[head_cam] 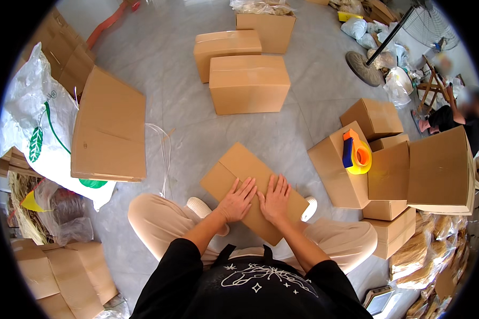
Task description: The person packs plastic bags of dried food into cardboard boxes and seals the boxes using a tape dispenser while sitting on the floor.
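A brown cardboard carton (238,157) lies at an angle between my knees, just in front of me. A straight seam between its flaps runs lengthwise towards my hands; its depth cannot be told from above. My left hand (236,200) rests palm down on the carton, fingers extended over the seam. Beside it, my right hand (275,199) presses flat on the same face, its fingers slightly spread. Neither hand grips anything. To my right, a tape dispenser (355,139) in orange and blue, with a yellow roll, lies on a taller carton (339,179).
Closed cartons (249,85) stand on the floor ahead. More cartons (387,171) crowd the right, beside bagged goods (415,255). Flattened cardboard (109,127) leans against a white sack (44,119) at left, near loose strapping (165,155). A pedestal fan (363,68) and a seated person (459,115) are farther right.
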The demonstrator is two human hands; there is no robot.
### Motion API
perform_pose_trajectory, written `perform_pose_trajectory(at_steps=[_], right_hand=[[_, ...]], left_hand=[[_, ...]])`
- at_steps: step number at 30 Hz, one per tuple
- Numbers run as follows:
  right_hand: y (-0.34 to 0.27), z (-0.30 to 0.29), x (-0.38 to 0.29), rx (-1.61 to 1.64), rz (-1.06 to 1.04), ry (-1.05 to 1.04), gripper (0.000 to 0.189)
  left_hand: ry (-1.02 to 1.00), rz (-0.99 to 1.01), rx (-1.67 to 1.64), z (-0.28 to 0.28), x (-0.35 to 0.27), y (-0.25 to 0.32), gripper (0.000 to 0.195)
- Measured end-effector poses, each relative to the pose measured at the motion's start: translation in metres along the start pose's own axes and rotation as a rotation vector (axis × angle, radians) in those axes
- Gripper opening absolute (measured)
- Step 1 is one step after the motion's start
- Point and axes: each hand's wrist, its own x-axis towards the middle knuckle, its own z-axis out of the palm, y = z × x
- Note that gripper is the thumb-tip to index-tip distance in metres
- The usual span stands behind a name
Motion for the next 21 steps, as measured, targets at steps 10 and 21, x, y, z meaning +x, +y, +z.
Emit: perform_pose_trajectory(at_steps=[10, 21], right_hand=[[0.001, 0.004, 0.004, -0.065, 0.013, 0.032, 0.065], [0.0, 0.002, 0.002, -0.038, 0.023, -0.048, 0.066]], left_hand=[[-0.335, -0.176, 0.07, -0.027, 0.022, -0.053, 0.082], [-0.8, -0.643, -0.484, -0.057, 0.045, -0.188, 0.1]])
